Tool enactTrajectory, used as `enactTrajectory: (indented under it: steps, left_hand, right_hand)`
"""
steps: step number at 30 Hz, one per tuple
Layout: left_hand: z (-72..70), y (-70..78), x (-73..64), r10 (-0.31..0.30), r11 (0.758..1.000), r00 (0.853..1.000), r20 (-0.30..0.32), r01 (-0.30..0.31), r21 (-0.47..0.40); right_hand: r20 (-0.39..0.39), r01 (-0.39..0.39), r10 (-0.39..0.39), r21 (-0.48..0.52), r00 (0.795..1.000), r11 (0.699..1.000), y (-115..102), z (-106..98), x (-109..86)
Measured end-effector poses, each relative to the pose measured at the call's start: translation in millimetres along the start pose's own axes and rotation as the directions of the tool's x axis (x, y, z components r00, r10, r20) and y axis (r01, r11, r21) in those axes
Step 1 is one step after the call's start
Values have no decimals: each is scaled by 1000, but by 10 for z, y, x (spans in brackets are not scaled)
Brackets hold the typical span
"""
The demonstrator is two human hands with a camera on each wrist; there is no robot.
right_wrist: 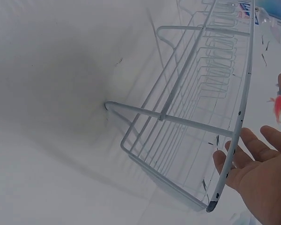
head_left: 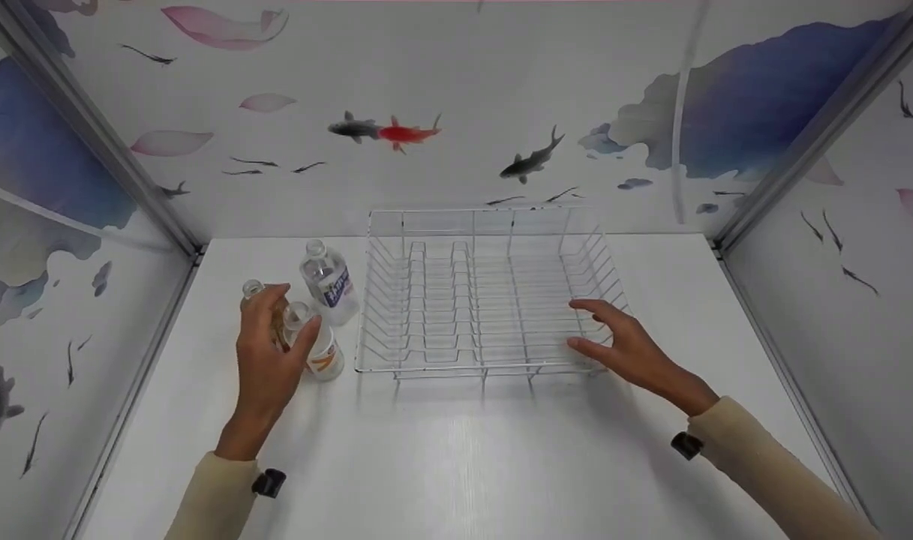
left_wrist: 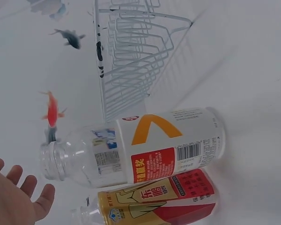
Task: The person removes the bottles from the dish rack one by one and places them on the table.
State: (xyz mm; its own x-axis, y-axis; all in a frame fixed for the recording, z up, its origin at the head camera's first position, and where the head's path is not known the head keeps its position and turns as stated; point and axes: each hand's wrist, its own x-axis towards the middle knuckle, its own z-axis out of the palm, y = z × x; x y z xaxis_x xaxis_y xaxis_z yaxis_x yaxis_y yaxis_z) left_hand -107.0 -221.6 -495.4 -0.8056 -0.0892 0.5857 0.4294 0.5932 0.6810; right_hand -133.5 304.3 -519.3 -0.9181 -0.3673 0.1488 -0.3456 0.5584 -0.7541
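My left hand [head_left: 267,366] hovers close by the bottle necks at the left, thumb and fingers spread apart. In the left wrist view its fingers stay clear of the clear plastic bottle [left_wrist: 152,145] with a white label and orange chevron. Beside that one stands a gold and red labelled bottle [left_wrist: 178,199], partly hidden by the hand in the head view. Another clear bottle [head_left: 336,289] with a blue and white label stands behind them. My right hand [head_left: 636,351], fingers loosely bent and holding nothing, is at the front right corner of the white wire dish rack [head_left: 441,370].
The rack stands on a white table [head_left: 456,457], its back rim near the rear wall [head_left: 456,82] printed with fish and petals. Side panels [head_left: 839,225] bound the table left and right. Chipped paint shows on the rack rim [right_wrist: 240,115].
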Motion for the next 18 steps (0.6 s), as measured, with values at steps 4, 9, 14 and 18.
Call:
enactTrajectory:
  steps: [4,9,14,18]
  left_hand:
    - [26,59,111,34,999,999,34,-34,23]
    - [96,160,235,60,997,995,74,-64,51]
    - [183,268,330,84,992,991,106,-93,81]
    - [255,352,386,104,990,982,154,-118,83]
  right_hand:
    - [-4,1,-1,-10,1000,1000,-1,-9,16]
    - [-17,-5,5,-12,1000,1000,-5,-26,44]
    - [-25,-7,7,-18,1000,1000,-11,-32,88]
    - [-27,-7,7,-30,1000,1000,-25,-44,128]
